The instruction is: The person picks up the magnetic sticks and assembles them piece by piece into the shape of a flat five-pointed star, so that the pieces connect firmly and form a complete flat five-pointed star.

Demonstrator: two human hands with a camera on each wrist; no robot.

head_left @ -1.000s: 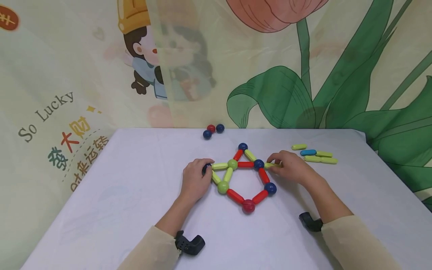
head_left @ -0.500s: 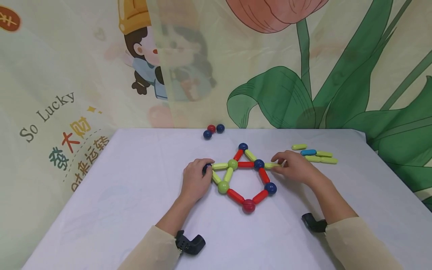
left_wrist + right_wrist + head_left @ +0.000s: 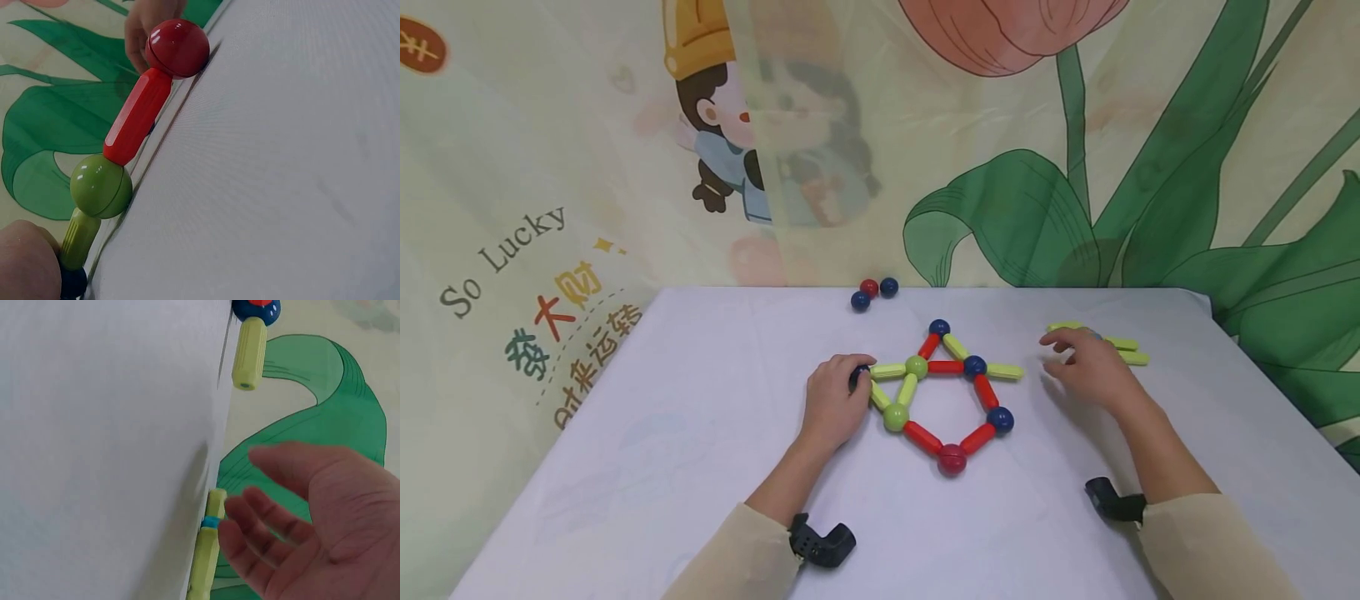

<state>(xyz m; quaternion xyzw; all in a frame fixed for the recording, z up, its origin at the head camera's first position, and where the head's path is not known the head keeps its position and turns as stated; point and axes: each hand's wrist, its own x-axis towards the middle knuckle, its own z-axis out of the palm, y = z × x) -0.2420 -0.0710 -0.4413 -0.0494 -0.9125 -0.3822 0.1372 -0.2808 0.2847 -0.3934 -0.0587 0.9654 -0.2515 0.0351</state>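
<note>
A flat figure of magnetic rods and balls lies on the white table. Its ring has red rods (image 3: 922, 436), green balls (image 3: 895, 417), a red ball (image 3: 952, 460) and blue balls (image 3: 1000, 419). My left hand (image 3: 837, 400) holds the dark blue ball (image 3: 74, 284) at the figure's left corner, thumb and fingers around it and hiding most of it. From the blue ball (image 3: 974, 366) on the right, a yellow-green rod (image 3: 1004, 372) sticks out with a free end. My right hand (image 3: 1092, 367) is apart from it, fingers loosely bent and nothing held, overlapping the loose yellow-green rods (image 3: 1135, 358).
Two blue balls (image 3: 861, 301) and a red ball (image 3: 868, 287) lie at the table's back edge. A blue rod (image 3: 211, 522) shows among the loose rods, partly hidden. A printed cloth (image 3: 1000, 125) hangs behind the table.
My right hand has let go of the yellow-green rod on the figure's right side and moved right, over the loose rods. The left hand has stayed on its ball.
</note>
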